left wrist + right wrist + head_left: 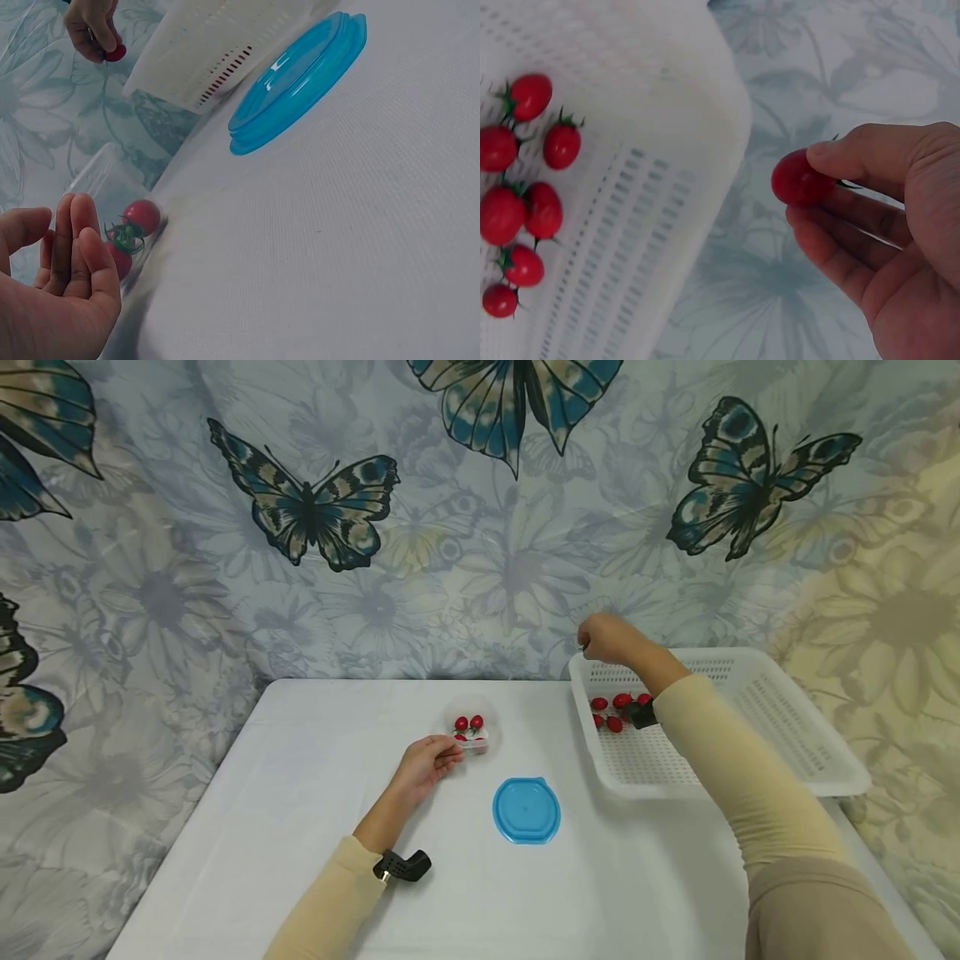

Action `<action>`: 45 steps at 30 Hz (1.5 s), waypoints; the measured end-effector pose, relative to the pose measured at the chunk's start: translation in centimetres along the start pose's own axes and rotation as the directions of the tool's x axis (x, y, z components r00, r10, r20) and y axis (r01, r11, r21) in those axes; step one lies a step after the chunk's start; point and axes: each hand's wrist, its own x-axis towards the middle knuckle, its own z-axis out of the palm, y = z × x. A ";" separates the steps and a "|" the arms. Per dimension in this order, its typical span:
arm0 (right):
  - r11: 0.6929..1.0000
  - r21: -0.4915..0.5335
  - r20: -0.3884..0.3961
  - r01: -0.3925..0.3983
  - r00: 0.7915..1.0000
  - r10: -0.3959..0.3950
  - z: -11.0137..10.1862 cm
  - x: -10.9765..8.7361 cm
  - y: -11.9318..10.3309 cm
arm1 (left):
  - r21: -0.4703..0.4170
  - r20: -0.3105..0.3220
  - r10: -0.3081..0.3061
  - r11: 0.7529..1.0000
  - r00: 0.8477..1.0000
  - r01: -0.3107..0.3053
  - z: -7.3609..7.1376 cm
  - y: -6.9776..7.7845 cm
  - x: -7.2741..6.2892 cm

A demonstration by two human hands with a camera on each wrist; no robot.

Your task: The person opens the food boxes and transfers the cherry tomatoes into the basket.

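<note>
My right hand (611,639) is raised over the far left corner of a white basket (757,789). Between thumb and fingers it pinches a red cherry tomato (801,178) with a green stem; in the head view this tomato is hidden by the hand. Several more cherry tomatoes (543,210) lie in the basket's left end. On the table, my left hand (426,768) holds the near rim of a small clear container (491,714), its fingertips partly covering the wall. Inside the container are several cherry tomatoes (476,722) with green tops.
A round blue lid (527,811) lies flat on the white-covered table (285,793), in front of the container and left of the basket. Behind the table hangs a butterfly-patterned cloth (517,568). The basket's right end reaches past the table's right edge.
</note>
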 end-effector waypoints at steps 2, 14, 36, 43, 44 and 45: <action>1.000 -0.005 0.001 -0.014 1.000 0.014 -0.1 -0.4 0.6 | -0.001 -0.003 0.006 1.000 1.000 -0.006 0.1 -0.1 0.0; 0.982 -0.067 0.089 -0.179 0.979 0.185 0.0 -3.3 5.5 | 0.005 -0.001 0.007 1.000 1.000 -0.007 0.0 0.0 0.0; 0.946 -0.023 0.290 -0.323 0.904 0.315 5.7 -5.4 10.8 | 0.008 0.001 -0.005 1.000 1.000 0.005 -0.3 -0.2 0.0; 0.920 -0.044 0.339 -0.390 0.860 0.381 7.4 -5.4 10.8 | 0.008 -0.003 -0.008 1.000 1.000 0.008 -0.3 -0.3 0.0; 0.915 -0.038 0.343 -0.402 0.855 0.390 7.6 -5.4 10.9 | 0.005 -0.003 -0.008 1.000 1.000 0.008 -0.3 -0.3 0.0; 0.911 -0.026 0.346 -0.413 0.851 0.395 7.8 -5.4 10.9 | 0.003 -0.003 -0.005 1.000 1.000 0.005 -0.3 -0.3 0.0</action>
